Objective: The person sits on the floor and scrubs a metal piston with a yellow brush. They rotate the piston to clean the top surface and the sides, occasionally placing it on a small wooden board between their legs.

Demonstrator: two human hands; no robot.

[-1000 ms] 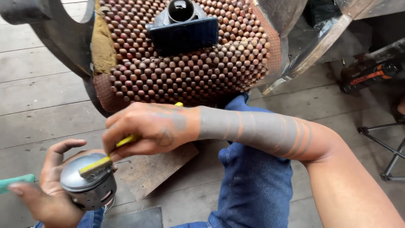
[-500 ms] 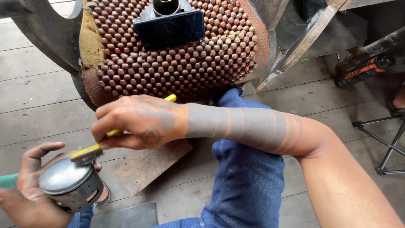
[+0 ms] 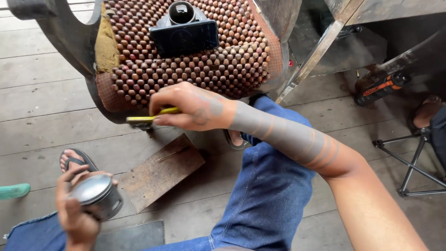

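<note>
Metal piston (image 3: 95, 195) clamped in left hand (image 3: 76, 216), yellow tool (image 3: 151, 118) gripped by right hand (image 3: 190, 109), hands well apart

The piston (image 3: 97, 195) at seven o'clock is bare metal, its top smooth with a dull grey sheen. At ten o'clock the seat cover (image 3: 195, 60) is made of glossy brown wooden beads. The plate (image 3: 160, 173) on the floor is rusty, rough metal. The floorboards (image 3: 42, 116) are matt, weathered wood. The trousers (image 3: 274, 195) are blue denim. The yellow tool (image 3: 151, 118) looks like plastic, though it is blurred.
</note>
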